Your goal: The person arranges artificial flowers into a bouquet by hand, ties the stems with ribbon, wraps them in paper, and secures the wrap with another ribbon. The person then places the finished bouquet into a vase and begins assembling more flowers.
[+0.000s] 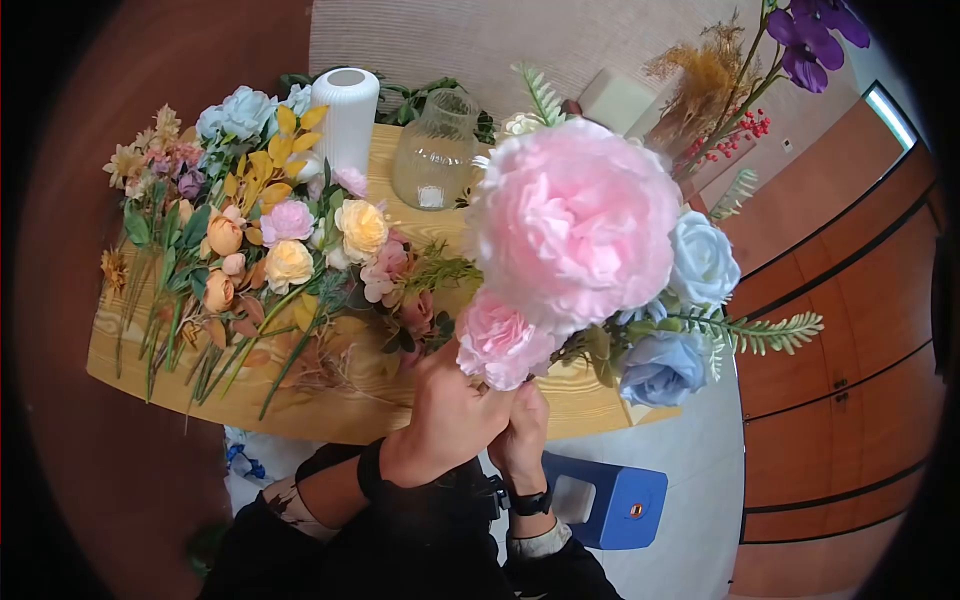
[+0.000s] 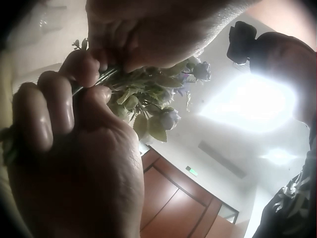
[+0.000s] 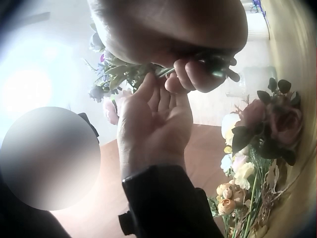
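Observation:
A bunch holds a big pink bloom [image 1: 575,225], a smaller pink one [image 1: 503,340] and blue roses [image 1: 703,257]; it rises above both hands and partly hides them. The left hand [image 1: 450,420] pinches the stems just under the blooms; it shows as the upper hand [image 2: 148,34] in the left wrist view. Beside it the right hand [image 1: 523,435] curls round the stems [image 2: 105,77] lower down. In the right wrist view the left hand [image 3: 156,116] has its fingertips at the stems, and the right hand [image 3: 173,29] fills the top.
On the wooden table [image 1: 385,415] lie many loose flowers, including yellow roses [image 1: 361,230] and orange blooms [image 1: 224,235]. A white vase [image 1: 346,125] and a clear glass vase [image 1: 433,160] stand behind. Tall purple flowers [image 1: 810,45] rise at right; a blue stool [image 1: 635,508] is below.

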`<move>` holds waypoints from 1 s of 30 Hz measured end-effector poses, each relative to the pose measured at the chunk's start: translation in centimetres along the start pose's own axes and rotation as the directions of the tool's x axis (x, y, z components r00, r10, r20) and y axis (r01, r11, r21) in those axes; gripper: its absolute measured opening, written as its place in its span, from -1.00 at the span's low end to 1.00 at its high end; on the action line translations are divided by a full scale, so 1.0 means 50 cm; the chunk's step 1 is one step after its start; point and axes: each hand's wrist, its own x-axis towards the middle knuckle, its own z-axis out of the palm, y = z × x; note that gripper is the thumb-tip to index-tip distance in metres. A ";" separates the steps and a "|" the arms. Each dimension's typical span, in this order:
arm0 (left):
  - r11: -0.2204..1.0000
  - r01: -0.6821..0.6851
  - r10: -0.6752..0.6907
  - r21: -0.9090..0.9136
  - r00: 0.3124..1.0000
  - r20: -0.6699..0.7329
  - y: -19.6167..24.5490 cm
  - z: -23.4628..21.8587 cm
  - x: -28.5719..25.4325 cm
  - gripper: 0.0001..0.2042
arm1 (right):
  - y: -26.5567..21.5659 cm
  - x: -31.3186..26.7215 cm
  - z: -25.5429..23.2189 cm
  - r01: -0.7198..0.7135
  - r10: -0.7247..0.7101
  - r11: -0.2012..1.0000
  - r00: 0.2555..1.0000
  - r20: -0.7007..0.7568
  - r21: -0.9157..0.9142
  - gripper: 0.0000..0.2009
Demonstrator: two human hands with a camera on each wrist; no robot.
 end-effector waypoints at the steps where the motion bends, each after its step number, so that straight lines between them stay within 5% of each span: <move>1: 0.983 0.151 -0.152 -0.105 0.988 -0.003 0.000 0.003 -0.006 -0.86 | 0.000 0.000 -0.001 -0.005 0.005 1.000 1.000 -0.019 0.022 -0.63; 5: 0.981 0.148 -0.145 -0.126 0.989 0.035 0.001 0.009 -0.012 -0.85 | -0.007 0.011 0.015 -0.006 0.012 0.999 0.994 -0.106 0.054 -0.64; 7: 0.918 0.258 -0.257 -0.301 0.965 0.046 -0.004 0.018 -0.020 -0.81 | -0.009 0.016 0.022 0.006 -0.002 1.000 0.991 -0.131 0.030 -0.64; 11: 0.893 0.227 -0.206 -0.389 0.974 0.094 0.005 0.010 -0.008 -0.80 | -0.006 0.021 0.014 0.036 -0.030 0.998 0.992 -0.122 0.047 -0.65; 13: 0.709 0.333 -0.234 -0.622 0.943 0.237 0.019 0.004 -0.002 -0.79 | 0.002 0.025 -0.008 0.028 -0.026 0.999 0.990 -0.141 0.016 -0.73; 14: 0.712 0.332 -0.230 -0.619 0.943 0.242 0.024 -0.008 0.004 -0.79 | 0.005 0.026 -0.016 0.017 -0.020 1.000 0.987 -0.159 -0.018 -0.76; 16: 0.577 0.561 -0.211 -0.594 0.804 0.556 0.026 -0.042 0.019 -0.71 | 0.009 0.022 -0.027 -0.020 0.033 0.998 0.976 -0.215 0.060 -0.80; 17: 0.569 0.543 -0.118 -0.618 0.797 0.592 0.025 -0.049 0.027 -0.66 | 0.010 0.020 -0.037 0.013 -0.014 1.000 0.992 -0.122 -0.009 -0.77; 18: 0.574 0.542 -0.116 -0.614 0.796 0.594 0.025 -0.050 0.029 -0.66 | 0.012 0.021 -0.040 0.054 -0.056 0.996 0.998 -0.026 -0.074 -0.67; 19: 0.609 0.567 -0.125 -0.555 0.759 0.638 0.025 -0.050 0.030 -0.65 | 0.010 0.020 -0.021 0.057 -0.061 0.998 0.986 -0.156 -0.033 -0.71; 22: 0.759 0.502 -0.120 -0.414 0.734 0.668 0.046 -0.037 0.030 -0.62 | 0.031 0.021 -0.028 0.049 -0.052 0.999 0.989 -0.136 -0.021 -0.72; 24: 0.854 0.289 -0.056 -0.432 0.877 0.477 0.032 -0.011 0.007 -0.77 | 0.017 0.019 -0.019 0.023 -0.014 0.997 0.992 -0.128 0.069 -0.79; 25: 0.944 0.215 -0.054 -0.250 0.849 0.526 0.024 -0.018 0.007 -0.80 | 0.006 0.018 -0.014 0.090 -0.096 0.993 0.993 -0.069 -0.078 -0.80; 26: 0.945 0.208 -0.047 -0.250 0.849 0.526 0.028 -0.021 0.002 -0.80 | -0.006 0.017 -0.008 0.164 -0.168 0.961 0.986 0.001 -0.221 -0.79; 27: 0.882 0.313 -0.059 -0.353 0.816 0.575 0.039 -0.027 -0.004 -0.80 | -0.015 0.011 0.005 0.128 -0.129 0.991 0.991 -0.039 -0.029 -0.72; 28: 0.796 0.416 -0.062 -0.440 0.779 0.625 0.067 -0.037 0.003 -0.80 | -0.011 0.010 0.000 0.137 -0.138 0.990 0.990 -0.039 -0.027 -0.72; 29: 0.849 0.424 -0.070 -0.315 0.681 0.729 0.093 -0.058 0.020 -0.83 | 0.002 0.010 -0.012 0.166 -0.170 0.979 0.985 -0.028 -0.123 -0.72; 30: 0.852 0.419 -0.065 -0.314 0.680 0.730 0.091 -0.057 0.020 -0.83 | 0.020 0.010 -0.028 0.191 -0.199 0.957 0.980 -0.016 -0.217 -0.72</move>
